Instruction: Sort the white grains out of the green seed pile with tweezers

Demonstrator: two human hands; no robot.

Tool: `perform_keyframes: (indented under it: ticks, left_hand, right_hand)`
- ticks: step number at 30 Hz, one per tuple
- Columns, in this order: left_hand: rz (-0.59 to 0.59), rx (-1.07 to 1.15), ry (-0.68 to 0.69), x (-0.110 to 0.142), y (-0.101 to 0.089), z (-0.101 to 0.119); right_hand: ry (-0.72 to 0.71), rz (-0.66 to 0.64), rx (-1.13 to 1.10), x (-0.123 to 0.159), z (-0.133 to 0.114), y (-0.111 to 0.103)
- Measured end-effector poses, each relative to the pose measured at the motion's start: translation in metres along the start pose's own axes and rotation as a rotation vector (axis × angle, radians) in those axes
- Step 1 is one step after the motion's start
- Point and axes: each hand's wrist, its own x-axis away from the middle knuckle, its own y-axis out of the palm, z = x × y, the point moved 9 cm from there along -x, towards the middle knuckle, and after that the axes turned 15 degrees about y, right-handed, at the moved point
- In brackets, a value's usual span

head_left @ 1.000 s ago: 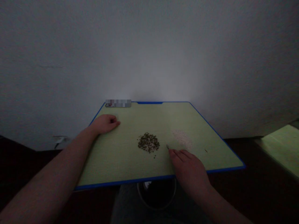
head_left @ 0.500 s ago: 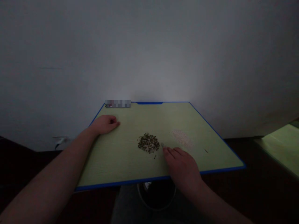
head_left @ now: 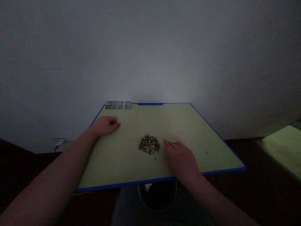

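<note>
My left hand (head_left: 105,125) rests at the left side of the pale green table (head_left: 117,157), its fingers loosely curled with nothing seen in them. My right hand (head_left: 181,158) lies low over the table, fingers closed together and pointing away from me. A tiny dark speck shows at its fingertips, too small to name. Just left of these fingers is a loose pile of small dark green and brown grains (head_left: 149,144), with some pale ones among them. Beyond the right hand, partly hidden by it, spreads a thin patch of small whitish grains (head_left: 181,136).
A thin brown sliver (head_left: 206,152) lies on the right of the table. A blurred-out flat object (head_left: 118,104) sits at the far left corner. Below the front edge is a round bucket (head_left: 157,209) with something white inside. A wall (head_left: 150,56) stands behind.
My right hand has shifted forward, away from me, beside the dark pile, and covers more of the whitish patch. My left hand stays in place.
</note>
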Motion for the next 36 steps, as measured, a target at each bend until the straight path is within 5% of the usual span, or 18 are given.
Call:
perform_keyframes:
  ticks: [5,10,14,21,36]
  left_hand:
    - [0.01,-0.007,0.008,0.0,-0.001,-0.001]
    - [0.007,-0.006,0.01,-0.001,-0.002,-0.001]
    - [-0.001,-0.005,-0.003,-0.001,-0.001,-0.001]
    - [-0.004,-0.01,-0.002,-0.001,-0.001,0.001]
    - [-0.013,0.002,-0.027,-0.002,0.002,-0.004]
  right_hand:
    - [0.097,-0.014,0.04,-0.012,0.029,0.006]
    - [0.108,0.091,-0.106,-0.019,0.051,-0.018]
    - [-0.085,0.087,-0.306,-0.009,0.04,-0.029]
    - [-0.25,0.094,-0.295,0.01,0.008,-0.011]
    - [-0.284,0.198,-0.344,0.041,0.011,-0.025]
